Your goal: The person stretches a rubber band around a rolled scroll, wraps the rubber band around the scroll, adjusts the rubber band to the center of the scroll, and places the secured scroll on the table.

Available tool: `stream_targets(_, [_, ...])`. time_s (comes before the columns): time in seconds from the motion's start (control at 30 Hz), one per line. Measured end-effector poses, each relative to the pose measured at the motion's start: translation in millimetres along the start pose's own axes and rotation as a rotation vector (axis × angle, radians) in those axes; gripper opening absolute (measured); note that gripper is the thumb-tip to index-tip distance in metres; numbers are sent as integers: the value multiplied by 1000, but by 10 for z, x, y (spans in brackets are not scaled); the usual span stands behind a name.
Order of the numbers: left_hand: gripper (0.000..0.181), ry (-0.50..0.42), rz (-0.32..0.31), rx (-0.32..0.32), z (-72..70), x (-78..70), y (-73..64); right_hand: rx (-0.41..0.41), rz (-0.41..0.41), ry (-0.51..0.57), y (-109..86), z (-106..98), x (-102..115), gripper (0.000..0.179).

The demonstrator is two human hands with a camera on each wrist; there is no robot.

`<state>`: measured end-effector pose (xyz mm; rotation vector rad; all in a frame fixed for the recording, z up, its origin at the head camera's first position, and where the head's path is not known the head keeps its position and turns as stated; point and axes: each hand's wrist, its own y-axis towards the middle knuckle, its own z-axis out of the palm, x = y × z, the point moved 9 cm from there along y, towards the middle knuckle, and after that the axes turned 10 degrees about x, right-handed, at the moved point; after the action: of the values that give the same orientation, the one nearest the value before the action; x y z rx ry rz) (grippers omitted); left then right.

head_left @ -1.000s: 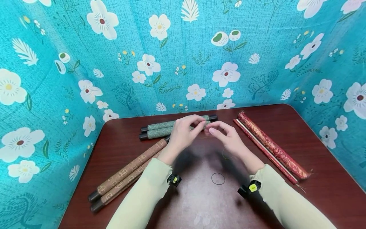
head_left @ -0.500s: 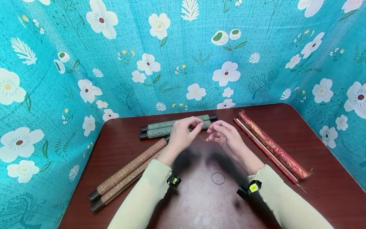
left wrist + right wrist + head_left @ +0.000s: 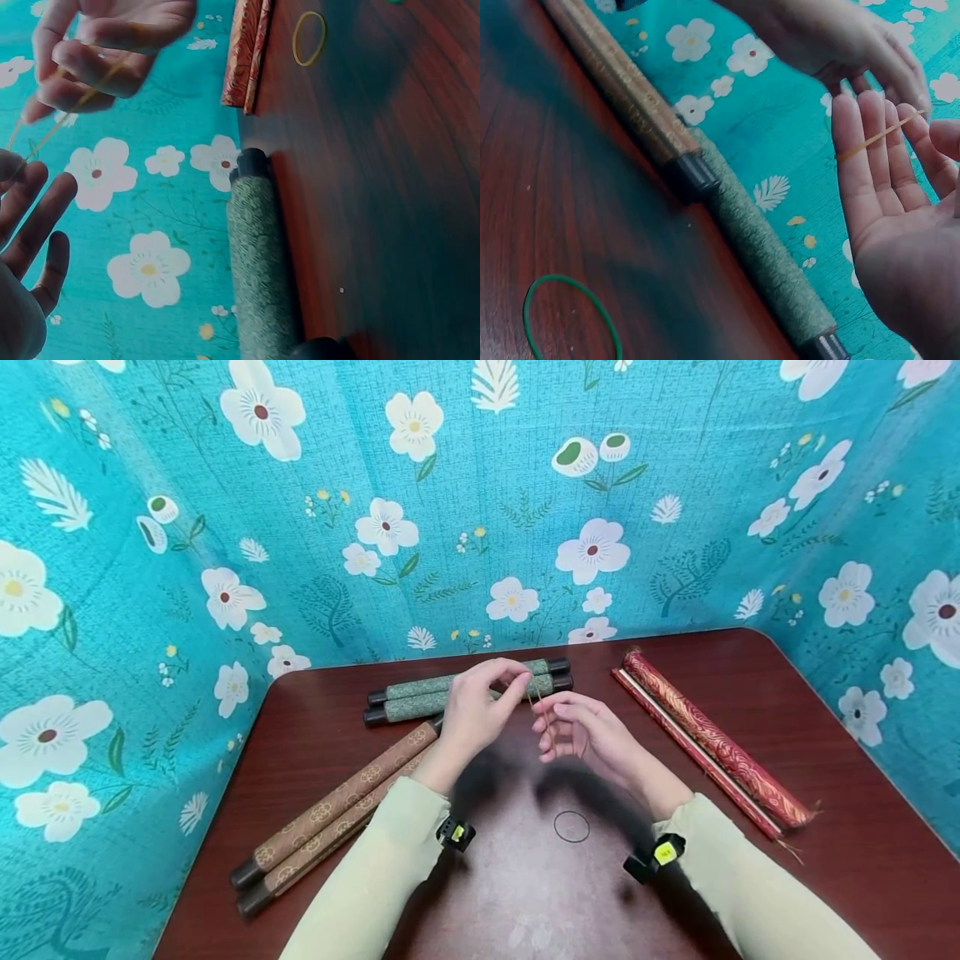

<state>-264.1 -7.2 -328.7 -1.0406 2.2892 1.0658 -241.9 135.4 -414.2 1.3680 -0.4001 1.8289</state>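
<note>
- While the left hand (image 3: 480, 703) pinched a rubber band (image 3: 881, 136) near the green scrolls (image 3: 416, 704), the right hand (image 3: 600, 733) had its fingers extended, with the band stretched across them.
- Brown scrolls (image 3: 347, 795) lay in front and left of the green scrolls.
- Red scrolls (image 3: 716, 741) lay right of the green scrolls.

The table (image 3: 517, 860) is dark red-brown wood with rounded back corners. Bright blue cloth (image 3: 465, 468) rises like a wall behind the table and along its left and right sides. It has big white flowers (image 3: 592, 552) and feathery white leaves (image 3: 497, 383). Light makes a pale shine (image 3: 525, 897) near the table's front.
</note>
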Motion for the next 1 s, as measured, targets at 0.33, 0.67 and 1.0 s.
stream_targets(0.33, [14, -3, 58, -19, -39, -182, 19, -10, 89, -153, -16, -66, -150, 20])
stream_targets(0.67, [11, -42, -21, 100, 70, 18, 12, 58, 100, -236, -28, 20, -33, 52])
stream_targets(1.0, [24, 0, 5, 153, -12, 24, -11, 75, 93, -298, -14, -35, 40, 61])
